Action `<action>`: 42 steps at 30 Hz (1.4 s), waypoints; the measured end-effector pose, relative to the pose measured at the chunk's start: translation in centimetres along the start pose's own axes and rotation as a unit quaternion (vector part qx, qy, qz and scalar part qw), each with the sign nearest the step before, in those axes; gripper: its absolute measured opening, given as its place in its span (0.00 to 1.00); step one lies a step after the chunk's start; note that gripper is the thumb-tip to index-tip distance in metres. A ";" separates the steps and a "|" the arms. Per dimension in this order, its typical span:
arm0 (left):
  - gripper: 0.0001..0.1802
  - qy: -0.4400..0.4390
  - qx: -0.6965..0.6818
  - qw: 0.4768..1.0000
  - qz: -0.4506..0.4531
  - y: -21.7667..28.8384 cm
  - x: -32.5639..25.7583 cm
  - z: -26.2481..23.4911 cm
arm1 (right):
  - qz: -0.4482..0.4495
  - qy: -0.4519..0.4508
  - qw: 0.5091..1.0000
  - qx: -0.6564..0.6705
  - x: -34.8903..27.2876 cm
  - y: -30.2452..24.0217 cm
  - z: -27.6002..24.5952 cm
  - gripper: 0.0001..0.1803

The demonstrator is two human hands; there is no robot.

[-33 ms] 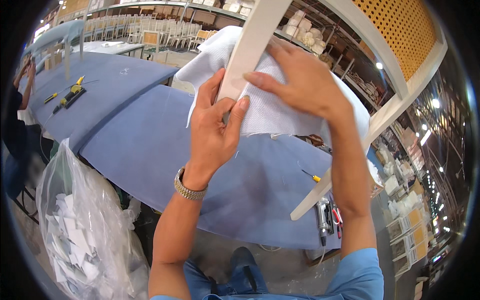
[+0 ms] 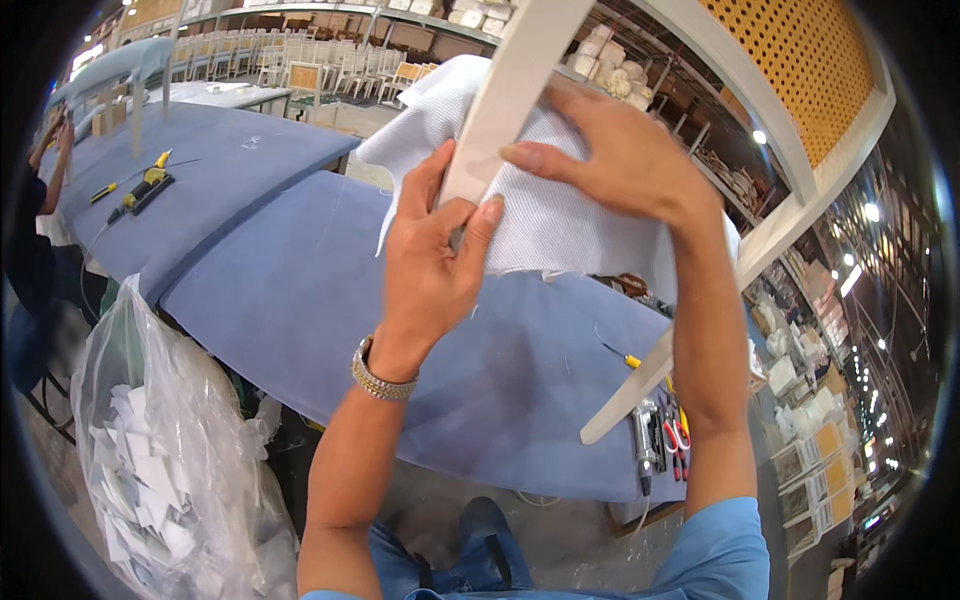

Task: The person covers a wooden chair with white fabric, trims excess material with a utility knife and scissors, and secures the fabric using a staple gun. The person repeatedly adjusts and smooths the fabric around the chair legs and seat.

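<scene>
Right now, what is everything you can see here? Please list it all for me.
Chair frame: one, cream with an orange woven back panel, held up in front of the person.
White cloth: one, pressed against the chair's leg.
Padded tables: two, blue, below and to the left.
Clear bag: one, holding white scraps, lower left.
Yellow-handled tools: a few, on the far table.
Screwdriver: one, yellow handle, on the near table.
Hand tools: several, red and grey, at the table's right edge.
Chairs: many, pale, in the background.
Another person: one, dark clothes, far left.
Left hand: on the chair leg, with a metal watch.
Right hand: flat on the cloth.
</scene>
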State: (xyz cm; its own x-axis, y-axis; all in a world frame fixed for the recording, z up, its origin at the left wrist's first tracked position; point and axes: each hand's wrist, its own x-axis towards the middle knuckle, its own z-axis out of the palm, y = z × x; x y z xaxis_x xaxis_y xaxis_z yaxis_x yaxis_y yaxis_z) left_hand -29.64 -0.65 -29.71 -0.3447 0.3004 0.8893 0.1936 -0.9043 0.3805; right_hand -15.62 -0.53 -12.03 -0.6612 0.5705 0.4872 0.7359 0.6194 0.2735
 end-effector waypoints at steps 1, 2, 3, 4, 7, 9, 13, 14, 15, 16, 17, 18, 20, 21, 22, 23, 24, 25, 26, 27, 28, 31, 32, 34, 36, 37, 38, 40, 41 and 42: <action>0.14 0.003 -0.002 1.000 0.012 0.1 0.1 0.1 | -0.019 -0.011 0.999 0.034 1.0 0.5 -0.8 0.58; 0.14 0.007 -0.015 1.000 0.015 0.0 0.0 0.7 | -0.029 -0.033 0.997 0.061 1.9 1.3 -1.3 0.60; 0.14 0.008 0.004 1.000 0.028 -0.4 0.3 0.7 | -0.025 -0.038 0.996 0.071 2.5 1.8 -0.7 0.60; 0.14 0.008 0.002 0.999 0.031 -0.6 0.6 0.8 | -0.021 -0.043 0.996 0.081 3.0 2.3 0.2 0.61; 0.14 0.010 0.016 1.000 0.023 -0.5 0.4 0.2 | -0.025 -0.070 0.993 0.094 3.6 2.0 0.7 0.60; 0.14 0.004 0.033 0.999 0.013 0.1 0.9 -0.9 | -0.040 -0.062 0.994 0.078 3.5 1.3 0.7 0.59; 0.13 0.023 0.056 0.997 0.041 2.7 -0.9 -1.2 | -0.065 -0.023 0.996 0.049 1.6 -0.8 -0.5 0.59; 0.13 0.026 0.064 0.997 0.035 2.9 -1.0 -1.0 | -0.060 -0.031 0.996 0.053 1.3 -1.1 -0.7 0.59; 0.13 0.028 0.071 0.997 0.029 3.1 -1.0 -0.8 | -0.041 -0.042 0.996 0.060 1.3 -1.2 -0.8 0.58; 0.13 0.030 0.078 0.996 0.023 3.1 -1.0 -0.7 | -0.052 -0.032 0.996 0.068 1.4 -1.2 -0.7 0.59; 0.13 0.040 0.098 0.993 0.043 2.9 -1.1 -0.7 | -0.061 -0.026 0.995 0.076 1.4 -1.1 -0.5 0.59; 0.13 0.051 0.117 0.990 0.062 2.6 -1.2 -0.8 | -0.069 -0.021 0.994 0.083 1.4 -1.0 -0.4 0.59; 0.12 0.051 0.163 0.982 0.078 2.5 -1.6 -0.9 | -0.062 -0.022 0.995 0.077 1.5 -1.2 -0.4 0.59; 0.11 0.042 0.188 0.978 0.075 3.0 -1.9 -1.1 | -0.058 -0.024 0.995 0.073 1.4 -1.2 -0.3 0.59; 0.11 0.032 0.214 0.974 0.073 3.6 -2.2 -1.4 | -0.058 -0.028 0.995 0.076 1.3 -1.1 -0.1 0.59; 0.08 0.042 0.235 0.969 0.061 4.5 -2.5 -1.9 | -0.056 -0.030 0.995 0.078 1.1 -0.8 0.0 0.58; 0.08 0.095 0.256 0.961 0.043 5.0 -2.5 -3.0 | -0.056 -0.029 0.995 0.079 1.1 -0.8 -0.1 0.58; 0.07 0.148 0.277 0.949 0.024 5.5 -2.4 -3.9 | -0.050 -0.024 0.996 0.068 1.1 -0.9 -0.1 0.58; 0.07 0.174 0.271 0.946 0.016 6.0 -2.5 -4.2 | -0.046 -0.022 0.997 0.058 1.2 -1.1 0.0 0.58; 0.07 0.201 0.266 0.943 0.007 6.5 -2.6 -4.4 | -0.043 -0.021 0.998 0.047 1.1 -1.1 0.0 0.57; 0.08 0.227 0.260 0.939 -0.003 6.8 -2.6 -4.4 | -0.045 -0.020 0.997 0.057 1.0 -1.0 -0.1 0.57; 0.11 0.156 0.254 0.954 0.027 6.7 -2.5 -2.0 | -0.045 -0.031 0.995 0.083 1.1 -1.4 -0.2 0.56; 0.12 0.132 0.244 0.960 0.043 6.4 -2.4 -1.1 | -0.030 -0.038 0.996 0.079 1.0 -1.5 -0.5 0.56; 0.15 0.098 0.240 0.966 0.004 6.7 -2.6 -0.3 | -0.030 -0.041 0.995 0.080 1.2 -1.7 -0.4 0.55; 0.19 0.091 0.189 0.978 -0.023 6.6 -2.6 0.6 | -0.054 -0.028 0.995 0.081 1.3 -1.2 -0.1 0.54; 0.21 0.103 0.144 0.984 -0.035 6.2 -2.8 1.2 | -0.059 -0.021 0.996 0.067 1.3 -1.1 -0.3 0.54; 0.23 0.116 0.103 0.987 -0.049 6.2 -2.9 1.4 | -0.067 -0.018 0.996 0.056 1.4 -1.1 -0.1 0.54; 0.27 0.095 0.015 0.987 -0.130 6.8 -2.5 1.4 | -0.062 -0.022 0.997 0.047 1.5 -1.6 -0.3 0.54; 0.28 0.083 -0.030 0.981 -0.171 7.1 -2.4 1.6 | -0.047 -0.031 0.997 0.049 1.3 -1.8 -0.6 0.54; 0.29 0.073 -0.034 0.981 -0.176 7.3 -2.5 2.0 | -0.032 -0.039 0.997 0.051 1.2 -2.0 -0.7 0.54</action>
State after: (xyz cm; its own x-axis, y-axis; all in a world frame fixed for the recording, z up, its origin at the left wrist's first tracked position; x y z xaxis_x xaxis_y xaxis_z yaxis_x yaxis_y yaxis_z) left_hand -25.56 -7.40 -28.69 -0.5077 0.5564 0.6578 -0.0216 -0.7715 0.6359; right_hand -17.80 -1.47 -11.37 -0.7187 0.5657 0.4043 0.6757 0.7055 0.2139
